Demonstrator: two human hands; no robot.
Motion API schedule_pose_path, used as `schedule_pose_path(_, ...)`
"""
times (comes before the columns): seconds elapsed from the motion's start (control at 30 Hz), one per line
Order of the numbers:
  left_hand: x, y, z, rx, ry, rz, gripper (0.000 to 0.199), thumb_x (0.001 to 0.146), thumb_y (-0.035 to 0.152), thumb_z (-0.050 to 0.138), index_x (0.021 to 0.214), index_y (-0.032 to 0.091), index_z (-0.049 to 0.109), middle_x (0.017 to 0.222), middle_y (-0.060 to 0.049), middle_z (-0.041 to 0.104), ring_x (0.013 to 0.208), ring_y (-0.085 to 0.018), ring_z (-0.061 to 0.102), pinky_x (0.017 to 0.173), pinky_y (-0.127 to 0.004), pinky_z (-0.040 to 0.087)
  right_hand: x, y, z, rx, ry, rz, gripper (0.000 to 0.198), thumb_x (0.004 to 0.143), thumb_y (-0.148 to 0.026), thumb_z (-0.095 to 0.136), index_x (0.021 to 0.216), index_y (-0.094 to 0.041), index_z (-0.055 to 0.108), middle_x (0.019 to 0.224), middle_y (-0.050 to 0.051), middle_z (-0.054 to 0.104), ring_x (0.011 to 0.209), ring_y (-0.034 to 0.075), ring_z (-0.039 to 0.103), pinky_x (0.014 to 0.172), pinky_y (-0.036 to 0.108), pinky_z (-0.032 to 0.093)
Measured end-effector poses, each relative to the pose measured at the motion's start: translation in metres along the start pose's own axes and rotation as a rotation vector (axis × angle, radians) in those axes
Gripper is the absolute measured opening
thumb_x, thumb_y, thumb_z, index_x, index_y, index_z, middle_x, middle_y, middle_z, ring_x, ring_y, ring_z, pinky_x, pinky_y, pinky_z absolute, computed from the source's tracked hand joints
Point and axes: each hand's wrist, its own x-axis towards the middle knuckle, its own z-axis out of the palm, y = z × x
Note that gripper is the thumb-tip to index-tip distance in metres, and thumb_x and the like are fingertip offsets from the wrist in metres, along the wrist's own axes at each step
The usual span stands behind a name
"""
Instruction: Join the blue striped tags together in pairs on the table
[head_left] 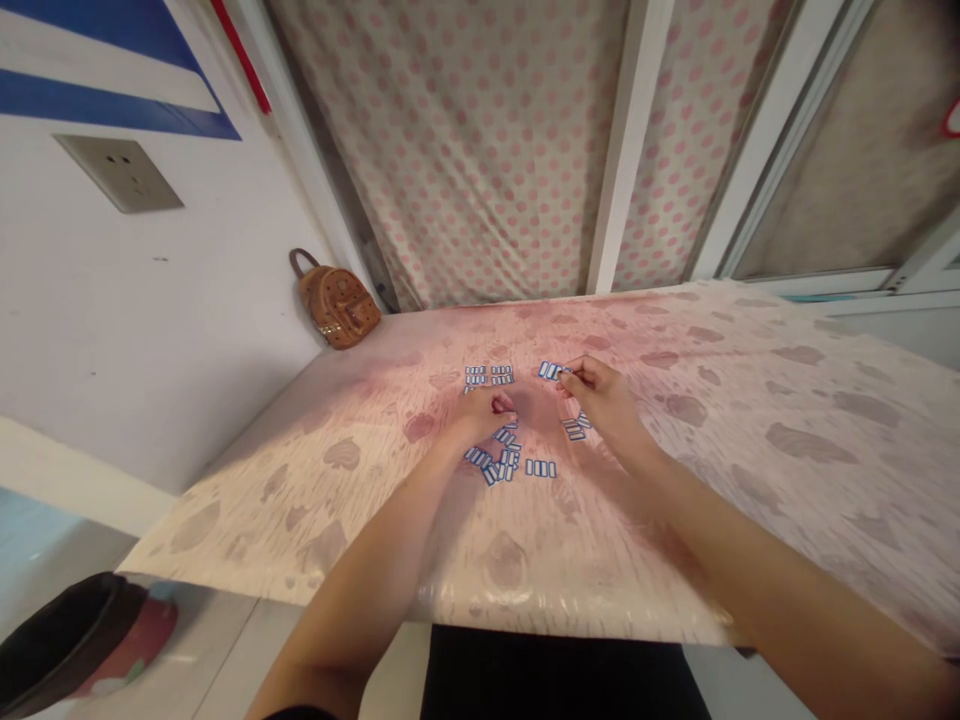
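My right hand (598, 392) is raised a little at the middle of the table. Its thumb and fingers pinch a small blue-and-white striped card (550, 370) at its right end. My left hand (486, 412) is closed, with fingers curled in, low over other such pieces; whatever lies between its fingertips is hidden. Beyond it is a neat group of striped cards (488, 375), partly covered by the hand. A loose, overlapping cluster of striped cards (501, 460) lies on the near side. One separate card (541, 468) is to its right, and a few cards (574, 429) lie under my right wrist.
A patterned plastic cloth (510, 560) covers the table. At its far left corner, a small brown backpack-shaped bag (341, 305) leans by the wall. Polka-dot curtains (480, 150) hang behind the far edge. A dark-rimmed bin (90, 640) stands on the floor at left.
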Motion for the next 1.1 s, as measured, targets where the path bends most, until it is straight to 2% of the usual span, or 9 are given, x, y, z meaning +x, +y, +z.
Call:
schedule_pose_path(0.27, -0.002, 0.009, -0.001, -0.106, -0.007, -0.06, 0.015, 0.06, 0.013, 0.077, 0.066, 0.017, 0.064, 0.062, 0.002, 0.061, 0.059, -0.011, 0.054, 0.059, -0.022, 0.042, 0.0, 0.001, 0.0, 0.002, 0.001, 0.005, 0.014, 0.078, -0.034, 0.06, 0.075, -0.02, 0.059, 0.069, 0.001, 0.064, 0.065, 0.016, 0.058, 0.065, 0.03, 0.045)
schedule_pose_path(0.37, -0.005, 0.018, -0.003, -0.318, 0.008, -0.096, 0.016, 0.063, 0.019, 0.079, 0.069, 0.017, 0.064, 0.062, 0.001, 0.062, 0.059, -0.012, 0.057, 0.058, -0.023, 0.043, 0.0, 0.003, -0.001, 0.008, 0.003, 0.013, 0.017, 0.077, -0.037, 0.061, 0.075, -0.02, 0.06, 0.069, 0.001, 0.063, 0.065, 0.016, 0.057, 0.064, 0.029, 0.043)
schedule_pose_path(0.5, -0.008, 0.038, -0.005, -0.618, 0.07, -0.046, 0.028, 0.063, 0.033, 0.083, 0.075, 0.015, 0.064, 0.069, -0.001, 0.066, 0.064, -0.012, 0.06, 0.064, -0.024, 0.046, 0.0, 0.006, -0.001, -0.001, -0.005, 0.026, 0.018, 0.075, -0.038, 0.062, 0.075, -0.02, 0.063, 0.069, 0.0, 0.061, 0.065, 0.015, 0.054, 0.063, 0.029, 0.041)
schedule_pose_path(0.63, -0.015, 0.055, -0.001, -0.81, 0.046, -0.066, 0.036, 0.062, 0.038, 0.084, 0.08, 0.016, 0.063, 0.075, -0.002, 0.068, 0.073, -0.013, 0.064, 0.072, -0.026, 0.049, -0.001, 0.004, 0.0, 0.006, -0.028, 0.035, 0.019, 0.073, -0.037, 0.063, 0.075, -0.019, 0.066, 0.068, 0.0, 0.06, 0.064, 0.015, 0.052, 0.063, 0.028, 0.04)
schedule_pose_path(0.73, -0.019, 0.061, 0.002, -0.783, 0.038, -0.064, 0.034, 0.065, 0.039, 0.083, 0.079, 0.016, 0.063, 0.074, -0.001, 0.066, 0.069, -0.012, 0.061, 0.068, -0.024, 0.047, -0.002, 0.0, 0.002, 0.028, -0.046, 0.039, 0.017, 0.072, -0.035, 0.062, 0.075, -0.019, 0.067, 0.069, 0.001, 0.062, 0.064, 0.014, 0.051, 0.061, 0.027, 0.039)
schedule_pose_path(0.83, -0.019, 0.06, 0.003, -0.656, 0.086, 0.007, 0.029, 0.067, 0.038, 0.081, 0.074, 0.016, 0.063, 0.071, 0.0, 0.063, 0.064, -0.01, 0.055, 0.062, -0.023, 0.042, -0.003, -0.002, 0.002, 0.041, -0.097, 0.051, 0.016, 0.072, -0.035, 0.063, 0.072, -0.019, 0.066, 0.068, 0.0, 0.062, 0.062, 0.013, 0.05, 0.058, 0.026, 0.038)
schedule_pose_path(1.1, -0.014, 0.051, 0.006, -0.542, 0.167, 0.077, 0.023, 0.07, 0.033, 0.079, 0.073, 0.016, 0.064, 0.073, -0.001, 0.064, 0.068, -0.012, 0.057, 0.066, -0.024, 0.043, -0.003, -0.001, 0.003, 0.027, -0.183, 0.068, 0.026, 0.072, -0.043, 0.07, 0.07, -0.018, 0.064, 0.067, -0.001, 0.06, 0.063, 0.013, 0.05, 0.059, 0.027, 0.037)
